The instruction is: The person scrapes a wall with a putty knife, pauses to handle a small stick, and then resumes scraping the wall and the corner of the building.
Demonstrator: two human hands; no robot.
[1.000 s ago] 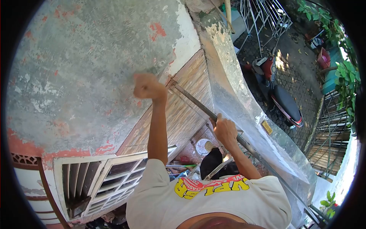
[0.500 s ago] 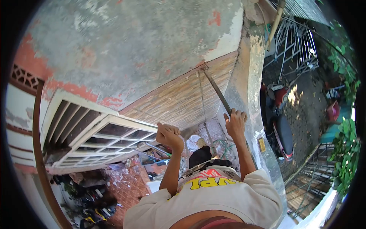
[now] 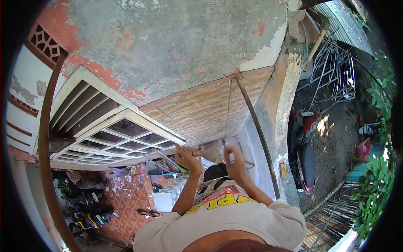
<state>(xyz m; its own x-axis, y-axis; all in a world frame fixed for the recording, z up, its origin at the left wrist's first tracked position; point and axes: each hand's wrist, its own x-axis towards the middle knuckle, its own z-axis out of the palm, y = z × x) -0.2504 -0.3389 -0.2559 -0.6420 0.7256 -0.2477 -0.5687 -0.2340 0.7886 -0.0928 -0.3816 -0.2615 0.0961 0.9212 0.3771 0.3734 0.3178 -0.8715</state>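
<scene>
A weathered wall [image 3: 176,46] with flaking grey and red paint fills the top of the frame. Below it a brown ribbed strip [image 3: 201,113] slants down toward the centre. At the left a white-framed window [image 3: 121,140] with glass panes stands swung out from the wall, with reddish floor tiles [image 3: 126,197] far beneath it at the lower left. A dark metal bar [image 3: 260,134] runs from the upper edge of the strip down along a grey concrete ledge [image 3: 273,109] toward the lower right. A thin wire [image 3: 228,109] hangs from the same corner, straight down toward my hands. At the right, far below, a red and black motorcycle [image 3: 306,161] is parked on the paving, with pale metal frames [image 3: 336,69] above it in the upper right and green plants [image 3: 375,185] along the right edge.

My left hand [image 3: 187,157] is just below the middle of the frame, clenched around the handle of a tool [image 3: 208,148]. Its pale flat end points right, toward my other hand. My right hand [image 3: 235,163] is close beside it, at the lower end of the wire, with the fingers curled. It is blurred, so I cannot tell whether it grips anything. My shirt [image 3: 226,218], pale with yellow lettering, fills the bottom centre.
</scene>
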